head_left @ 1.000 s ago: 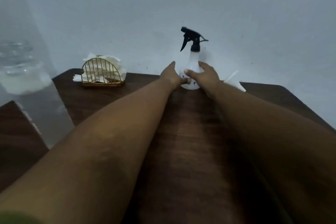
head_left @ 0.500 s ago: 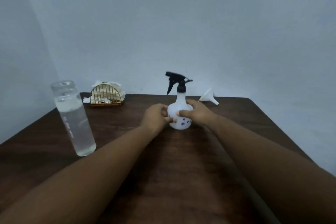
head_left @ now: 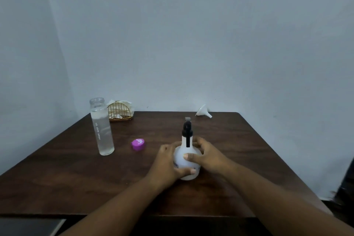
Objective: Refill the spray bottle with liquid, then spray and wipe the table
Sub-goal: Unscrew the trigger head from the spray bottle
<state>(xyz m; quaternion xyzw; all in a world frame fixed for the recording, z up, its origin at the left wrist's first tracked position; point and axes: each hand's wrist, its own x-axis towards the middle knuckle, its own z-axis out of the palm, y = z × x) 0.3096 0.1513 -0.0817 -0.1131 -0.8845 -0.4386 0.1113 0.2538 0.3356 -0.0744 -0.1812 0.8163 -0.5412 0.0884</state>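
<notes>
A white spray bottle point(head_left: 186, 154) with a black trigger head stands upright near the middle of the dark wooden table point(head_left: 249, 149). My left hand point(head_left: 168, 165) wraps its left side and my right hand point(head_left: 206, 156) wraps its right side, thumbs across the front. The trigger faces toward me. A tall clear glass bottle point(head_left: 102, 128) of liquid, with no cap on, stands at the left. Its purple cap point(head_left: 138, 144) lies on the table between the two bottles. A white funnel point(head_left: 203, 111) lies on its side at the back edge.
A gold wire holder point(head_left: 120, 111) with white napkins sits at the back left by the wall. Pale walls close the table's far and left sides. A dark flat object point(head_left: 28, 226) lies below the near left edge, and something dark point(head_left: 346, 188) is at the far right.
Both hands have drawn the spray bottle from the back of the table toward me and turned it so the trigger faces me. The view has pulled back, and the purple cap now shows.
</notes>
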